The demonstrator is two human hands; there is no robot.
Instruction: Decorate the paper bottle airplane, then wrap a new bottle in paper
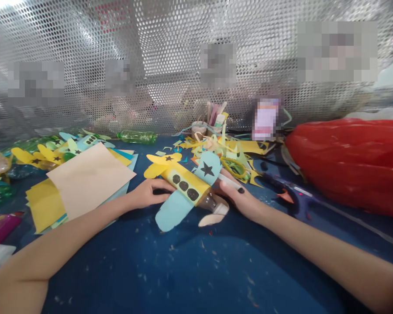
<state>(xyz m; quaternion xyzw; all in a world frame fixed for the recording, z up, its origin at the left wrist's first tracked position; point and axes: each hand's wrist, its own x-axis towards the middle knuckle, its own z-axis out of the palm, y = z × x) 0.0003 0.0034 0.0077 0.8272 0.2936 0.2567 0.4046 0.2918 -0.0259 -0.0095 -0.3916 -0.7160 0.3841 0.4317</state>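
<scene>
A paper-craft airplane [185, 185] lies on the blue table [190, 270]. It has a yellow body with black dots, light blue wings with a black star and a yellow tail. My left hand [149, 192] is closed on its body from the left side. My right hand [240, 197] grips its nose end, where a wooden-stick propeller [214, 215] sits. A black mark shows on one right fingertip.
Sheets of peach, yellow and blue paper [85, 181] lie at the left, with more finished paper planes [52, 152] behind. A blue glue gun [291, 194] and a big red bag [350, 161] are at the right. A cup of sticks [214, 120], paper scraps and a perforated metal screen stand behind.
</scene>
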